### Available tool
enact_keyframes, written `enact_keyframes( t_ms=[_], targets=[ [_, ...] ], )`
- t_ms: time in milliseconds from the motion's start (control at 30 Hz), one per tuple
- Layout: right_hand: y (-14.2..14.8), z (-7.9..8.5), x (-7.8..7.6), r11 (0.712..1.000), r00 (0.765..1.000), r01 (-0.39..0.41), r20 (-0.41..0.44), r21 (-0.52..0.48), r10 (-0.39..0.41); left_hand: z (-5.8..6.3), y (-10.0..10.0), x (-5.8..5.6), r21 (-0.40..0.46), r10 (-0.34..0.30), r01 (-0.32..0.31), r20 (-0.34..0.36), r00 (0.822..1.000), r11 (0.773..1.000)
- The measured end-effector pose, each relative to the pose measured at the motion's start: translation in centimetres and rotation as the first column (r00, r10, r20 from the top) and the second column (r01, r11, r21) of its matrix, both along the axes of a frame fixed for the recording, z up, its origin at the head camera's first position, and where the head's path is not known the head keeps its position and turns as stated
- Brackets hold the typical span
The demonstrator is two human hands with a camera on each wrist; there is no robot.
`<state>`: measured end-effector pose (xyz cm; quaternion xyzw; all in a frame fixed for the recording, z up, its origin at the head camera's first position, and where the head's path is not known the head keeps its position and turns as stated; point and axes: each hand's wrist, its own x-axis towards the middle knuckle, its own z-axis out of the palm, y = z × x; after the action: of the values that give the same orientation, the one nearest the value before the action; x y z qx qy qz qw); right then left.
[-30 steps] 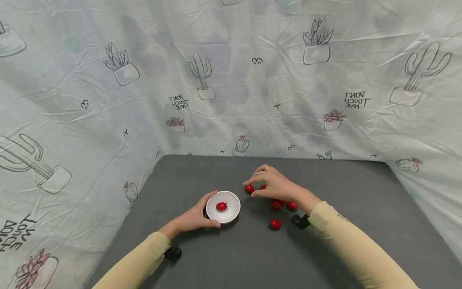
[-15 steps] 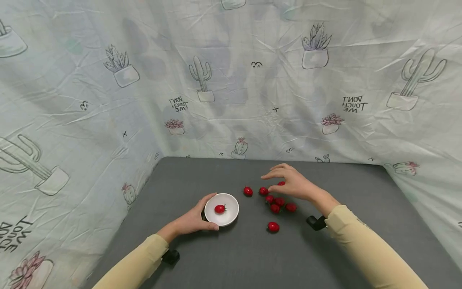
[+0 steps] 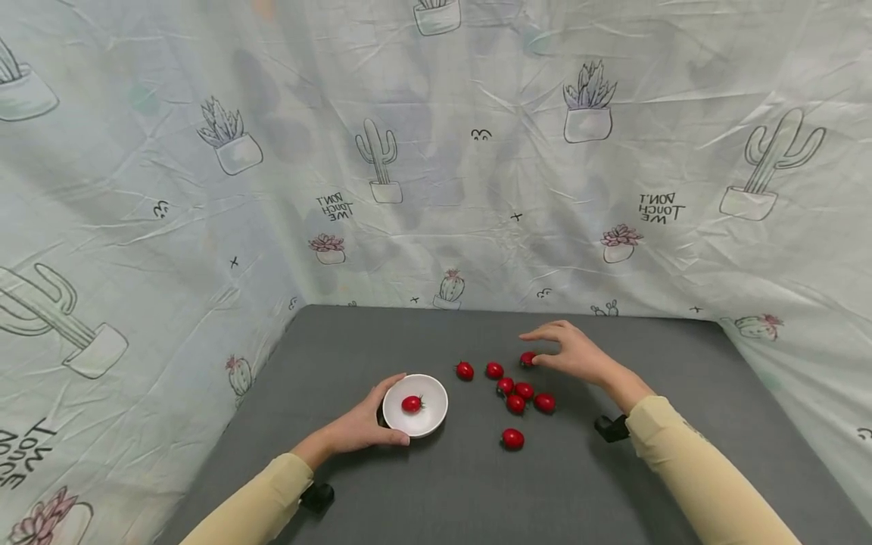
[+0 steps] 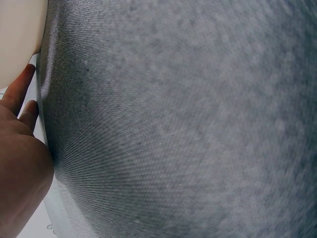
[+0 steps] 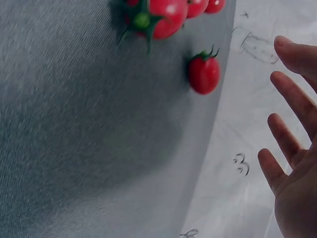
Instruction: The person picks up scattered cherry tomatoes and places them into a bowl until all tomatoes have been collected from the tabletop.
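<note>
My left hand [image 3: 364, 421] grips the white bowl [image 3: 431, 421]; right hand [image 3: 575, 354], fingers parted, hovers by a cherry tomato [image 3: 527, 359] a nudge could roll.

Left hand [image 3: 366, 418]: lower middle of the head view, your thumb and fingers curved apart in a holding grip.
Left sleeve [image 3: 262, 496]: pale yellow, slanting up from the bottom left to your bare wrist.
Right hand [image 3: 575, 356]: right of centre, your fingers pointing left, thumb apart below; spread fingers at the right wrist view's right edge.
Right sleeve [image 3: 708, 473]: slanting up-left from the bottom right.
</note>
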<state>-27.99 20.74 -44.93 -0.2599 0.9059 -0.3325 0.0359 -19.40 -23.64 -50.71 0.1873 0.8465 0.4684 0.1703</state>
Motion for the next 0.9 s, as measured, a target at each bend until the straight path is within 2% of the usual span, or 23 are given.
enact_keyframes(
  t_ms=[500, 900],
  targets=[
    [0.7, -2.2, -1.3, 0.998, 0.999, 0.022, 0.027, 0.061, -0.024, 0.0, -0.1, -0.1, -0.006, 0.01, -0.01, 0.012, 1.0, 1.0],
    [0.7, -3.9, -2.3, 0.994, 0.997, -0.015, 0.083, 0.104, 0.006, -0.3, 0.0, -0.2, -0.021, 0.02, -0.02, 0.014, 1.0, 1.0]
  ],
)
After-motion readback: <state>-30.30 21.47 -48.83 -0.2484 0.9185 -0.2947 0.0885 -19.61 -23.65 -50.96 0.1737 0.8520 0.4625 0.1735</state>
